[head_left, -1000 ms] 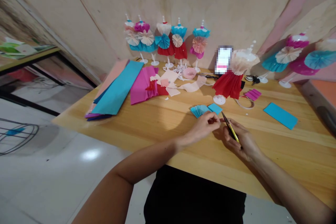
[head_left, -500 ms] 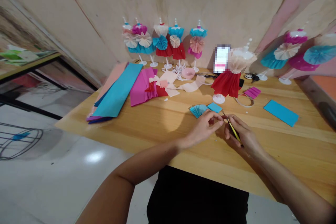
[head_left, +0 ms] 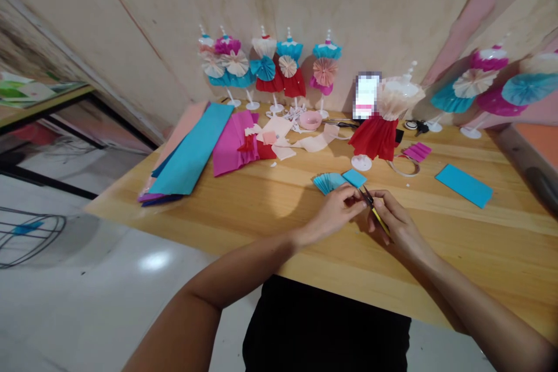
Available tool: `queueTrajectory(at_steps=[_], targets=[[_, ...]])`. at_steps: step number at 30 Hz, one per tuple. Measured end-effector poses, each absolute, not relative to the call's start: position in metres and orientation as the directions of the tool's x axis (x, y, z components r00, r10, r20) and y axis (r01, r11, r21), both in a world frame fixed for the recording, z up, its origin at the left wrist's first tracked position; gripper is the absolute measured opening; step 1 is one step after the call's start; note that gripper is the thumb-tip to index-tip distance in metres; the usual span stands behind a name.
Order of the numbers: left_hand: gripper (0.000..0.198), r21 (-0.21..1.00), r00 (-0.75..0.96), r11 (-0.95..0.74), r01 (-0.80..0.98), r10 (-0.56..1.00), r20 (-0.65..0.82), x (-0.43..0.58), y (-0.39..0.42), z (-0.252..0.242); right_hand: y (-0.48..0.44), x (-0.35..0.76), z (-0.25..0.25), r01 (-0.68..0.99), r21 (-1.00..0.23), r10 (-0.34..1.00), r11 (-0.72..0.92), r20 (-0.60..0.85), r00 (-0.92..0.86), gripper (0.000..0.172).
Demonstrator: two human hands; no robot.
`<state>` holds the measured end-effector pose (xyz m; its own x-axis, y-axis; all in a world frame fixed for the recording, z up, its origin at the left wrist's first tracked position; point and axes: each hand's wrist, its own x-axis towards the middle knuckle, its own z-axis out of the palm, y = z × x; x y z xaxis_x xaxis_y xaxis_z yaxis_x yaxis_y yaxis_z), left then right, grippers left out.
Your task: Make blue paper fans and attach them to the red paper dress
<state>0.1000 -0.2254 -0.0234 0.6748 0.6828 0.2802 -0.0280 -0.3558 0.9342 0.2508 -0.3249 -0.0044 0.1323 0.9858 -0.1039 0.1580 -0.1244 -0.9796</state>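
Head view: wooden table (head_left: 261, 215) by beige wall (head_left: 270, 0); right hand (head_left: 397, 225) clamped on scissors (head_left: 371, 207), left hand (head_left: 336, 210) pinched together.

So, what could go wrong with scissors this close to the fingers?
1. The scissors in the right hand point at the fingertips of the left hand, nearly touching; a slip might nick them.
2. Whatever the left hand pinches is too small to see; it could drop.
3. The blue pleated fan lies beyond the left hand and might get knocked.
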Motion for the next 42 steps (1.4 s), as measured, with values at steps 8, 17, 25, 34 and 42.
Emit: queueTrajectory(at_steps=[8,17,25,34,42], targets=[[0.002,0.954,0.677,-0.298,-0.040,0.694,0.245,0.102,-0.223,-0.025,-0.327,0.247,-0.003,0.202,-0.975,0.979,-0.096,-0.056,0.196,0.039],[0.022,0.868,0.706,-0.475,0.144,0.664,0.246,0.100,-0.221,-0.027,-0.314,0.277,-0.002,-0.522,-0.773,0.932,-0.361,-0.283,-0.226,0.050],[0.024,0.668,0.836,-0.740,0.079,0.414,0.359,0.097,-0.235,-0.025,-0.314,0.281,-0.009,-0.158,-0.980,0.960,-0.124,-0.159,0.229,0.032],[0.027,0.738,0.308,-0.444,0.508,0.894,0.326,0.054,-0.118,-0.018,-0.291,0.288,-0.026,0.685,-0.728,0.981,0.027,0.152,0.122,0.027],[0.041,0.711,0.697,-0.461,0.532,0.714,-0.058,0.063,-0.105,-0.032,-0.244,0.272,-0.037,0.852,-0.490,0.966,0.184,0.250,-0.066,0.034]])
